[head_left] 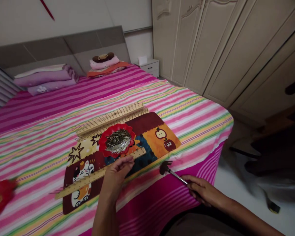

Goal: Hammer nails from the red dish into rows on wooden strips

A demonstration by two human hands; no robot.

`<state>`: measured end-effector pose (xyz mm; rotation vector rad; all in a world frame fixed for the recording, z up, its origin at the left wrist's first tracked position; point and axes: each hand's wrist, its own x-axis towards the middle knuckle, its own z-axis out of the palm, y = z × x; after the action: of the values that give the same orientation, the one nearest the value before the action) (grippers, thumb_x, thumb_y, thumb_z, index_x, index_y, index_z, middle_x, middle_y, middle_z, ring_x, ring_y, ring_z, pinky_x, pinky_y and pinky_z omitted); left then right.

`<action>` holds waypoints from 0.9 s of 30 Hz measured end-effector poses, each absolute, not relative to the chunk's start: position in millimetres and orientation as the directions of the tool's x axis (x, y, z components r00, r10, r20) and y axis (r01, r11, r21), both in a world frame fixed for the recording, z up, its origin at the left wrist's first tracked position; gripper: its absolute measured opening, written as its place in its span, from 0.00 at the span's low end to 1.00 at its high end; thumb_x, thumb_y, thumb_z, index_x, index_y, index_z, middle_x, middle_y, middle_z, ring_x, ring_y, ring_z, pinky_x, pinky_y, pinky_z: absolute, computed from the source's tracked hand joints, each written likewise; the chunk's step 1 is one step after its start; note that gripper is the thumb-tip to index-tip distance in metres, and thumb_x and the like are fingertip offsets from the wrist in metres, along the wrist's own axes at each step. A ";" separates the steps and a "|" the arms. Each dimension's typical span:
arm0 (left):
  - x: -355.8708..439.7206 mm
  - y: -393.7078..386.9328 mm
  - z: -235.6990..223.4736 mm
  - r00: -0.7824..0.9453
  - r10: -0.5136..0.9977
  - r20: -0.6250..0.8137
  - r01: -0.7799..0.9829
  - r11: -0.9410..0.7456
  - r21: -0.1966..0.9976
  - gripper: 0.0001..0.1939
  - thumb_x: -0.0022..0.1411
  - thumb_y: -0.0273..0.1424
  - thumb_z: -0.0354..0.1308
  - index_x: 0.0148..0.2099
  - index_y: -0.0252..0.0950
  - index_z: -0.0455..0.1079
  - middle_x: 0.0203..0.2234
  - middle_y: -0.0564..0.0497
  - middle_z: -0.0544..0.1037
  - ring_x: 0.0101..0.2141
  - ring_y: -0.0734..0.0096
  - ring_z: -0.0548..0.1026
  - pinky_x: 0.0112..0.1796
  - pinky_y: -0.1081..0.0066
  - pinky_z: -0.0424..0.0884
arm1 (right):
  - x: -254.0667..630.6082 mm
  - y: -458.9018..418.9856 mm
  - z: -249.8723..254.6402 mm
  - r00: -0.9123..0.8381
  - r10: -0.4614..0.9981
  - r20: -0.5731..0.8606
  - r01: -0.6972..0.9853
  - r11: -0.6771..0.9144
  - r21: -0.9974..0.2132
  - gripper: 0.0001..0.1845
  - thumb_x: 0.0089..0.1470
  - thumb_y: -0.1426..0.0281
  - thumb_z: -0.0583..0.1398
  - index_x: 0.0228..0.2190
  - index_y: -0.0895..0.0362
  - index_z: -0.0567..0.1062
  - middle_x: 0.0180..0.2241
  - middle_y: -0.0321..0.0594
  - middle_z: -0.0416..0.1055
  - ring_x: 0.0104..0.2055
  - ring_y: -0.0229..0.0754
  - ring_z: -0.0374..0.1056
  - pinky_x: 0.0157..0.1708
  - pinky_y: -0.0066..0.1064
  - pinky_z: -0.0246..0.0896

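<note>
My right hand (200,189) is wrapped round the metal handle of a claw hammer (165,167), its dark head over the near side of the bed. Over the pale wooden strip (95,177), which has a row of small holes or nail heads, my left hand (120,167) is closed with fingertips together; whatever they pinch is too small to make out. Just beyond the fingers, a red scalloped bowl (102,148) holds many loose nails (119,141). Behind the bowl lie wooden strips studded with upright nails (110,118).
A patterned mat (147,124) lies under the strips and bowl on the striped bedspread (196,111). Folded purple bedding (46,80) and a pink stack (104,64) rest by the headboard (93,46). A red object (1,196) is at far left; wardrobes (194,42) stand right.
</note>
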<state>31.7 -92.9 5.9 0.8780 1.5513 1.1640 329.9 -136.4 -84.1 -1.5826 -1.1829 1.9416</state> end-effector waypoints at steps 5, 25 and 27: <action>47.3 -87.3 -6.4 -0.292 0.909 -0.297 -0.047 0.296 0.954 0.21 0.32 0.39 0.69 0.32 0.34 0.75 0.26 0.49 0.78 0.29 0.70 0.75 0.36 0.67 0.72 | 331.0 -136.9 -83.3 -0.316 0.740 -0.594 0.213 -0.555 -0.804 0.25 0.48 0.62 0.52 0.47 0.57 0.67 0.16 0.24 0.56 0.11 0.27 0.45 0.10 0.18 0.35; 67.7 -72.2 -45.2 -0.523 0.832 -0.186 0.028 0.235 0.972 0.14 0.47 0.35 0.61 0.36 0.34 0.76 0.33 0.49 0.79 0.30 0.73 0.74 0.34 0.70 0.73 | 333.2 -135.9 -84.1 -0.343 0.730 -0.591 0.216 -0.551 -0.806 0.24 0.50 0.64 0.51 0.49 0.57 0.66 0.15 0.23 0.55 0.11 0.26 0.45 0.09 0.17 0.36; 66.8 -72.1 -42.0 -0.525 0.829 -0.195 0.053 0.261 0.964 0.13 0.47 0.34 0.60 0.36 0.34 0.76 0.32 0.49 0.79 0.28 0.74 0.74 0.33 0.71 0.73 | 333.4 -136.2 -85.3 -0.341 0.731 -0.591 0.213 -0.552 -0.806 0.24 0.49 0.64 0.51 0.48 0.57 0.67 0.15 0.23 0.56 0.11 0.26 0.45 0.09 0.17 0.35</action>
<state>66.8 -72.1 -42.0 0.8057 1.7967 1.3338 333.4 -136.2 -85.3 -1.5287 -1.2240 1.9535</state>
